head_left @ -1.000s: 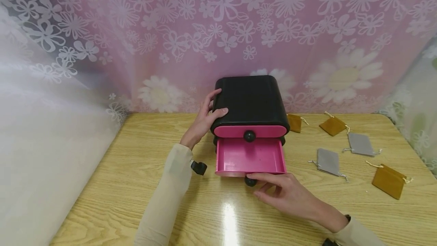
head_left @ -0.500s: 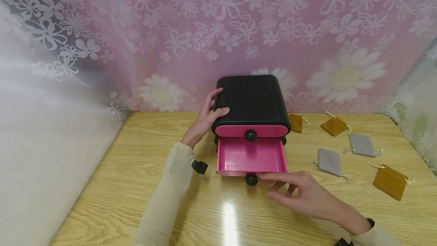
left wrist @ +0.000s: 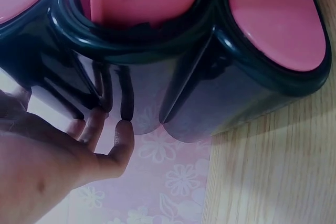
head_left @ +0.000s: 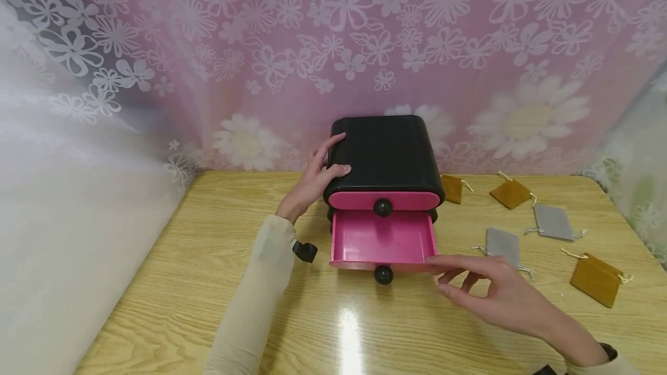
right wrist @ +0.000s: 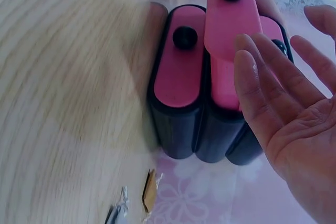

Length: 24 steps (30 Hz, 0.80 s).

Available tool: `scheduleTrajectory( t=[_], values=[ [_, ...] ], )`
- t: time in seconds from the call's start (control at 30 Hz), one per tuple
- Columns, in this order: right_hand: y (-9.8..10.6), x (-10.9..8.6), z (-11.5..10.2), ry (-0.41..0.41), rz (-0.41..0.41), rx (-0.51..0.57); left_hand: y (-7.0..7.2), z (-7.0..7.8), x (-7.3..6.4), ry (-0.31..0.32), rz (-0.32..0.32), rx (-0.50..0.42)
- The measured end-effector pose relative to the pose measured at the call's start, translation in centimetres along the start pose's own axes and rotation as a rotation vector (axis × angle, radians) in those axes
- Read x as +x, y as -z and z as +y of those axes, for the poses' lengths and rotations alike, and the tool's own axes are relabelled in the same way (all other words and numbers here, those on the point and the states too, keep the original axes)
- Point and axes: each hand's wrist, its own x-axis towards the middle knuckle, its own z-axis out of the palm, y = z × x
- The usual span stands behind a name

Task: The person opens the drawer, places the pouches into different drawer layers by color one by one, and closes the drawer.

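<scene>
The right hand (head_left: pixel 508 294), fingers extended, has slid from the knob (head_left: pixel 383 275) along the drawer (head_left: pixel 375 242); the cabinet (head_left: pixel 388 152) under the spread left hand (head_left: pixel 314 179) hides some fingers from above.

The place is a curtained-off workspace, in what kind of building one cannot tell, where a pink flowered curtain (head_left: pixel 312 33) hangs behind a wood-grain table (head_left: pixel 208 259) and pale sheets (head_left: pixel 68 207) close both sides.

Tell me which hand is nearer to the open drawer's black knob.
Right. The right hand is right of the knob, near the front corner of the drawer; the left hand is farther back, on the left side of the cabinet.
</scene>
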Motion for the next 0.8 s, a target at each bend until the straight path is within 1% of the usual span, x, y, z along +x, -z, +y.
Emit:
scheduleTrajectory(
  t=[0.13,0.33,0.5,0.6,0.8],
  values=[
    [0.5,-0.3,0.1,0.007,0.027,-0.010,0.1,0.1,0.1,0.013,-0.001,0.015],
    [1.1,-0.7,0.6,0.041,0.101,-0.051,0.1,0.0,0.3,0.028,-0.002,0.026],
    [1.6,-1.0,1.2,0.054,0.145,-0.085,0.4,0.2,0.5,0.033,-0.017,0.051],
    [1.9,-1.1,1.7,0.047,0.164,-0.101,0.6,0.4,0.5,0.046,-0.030,0.055],
    [2.4,-1.2,2.6,0.027,0.212,-0.151,0.6,0.7,0.4,0.069,-0.030,0.047]
  ],
)
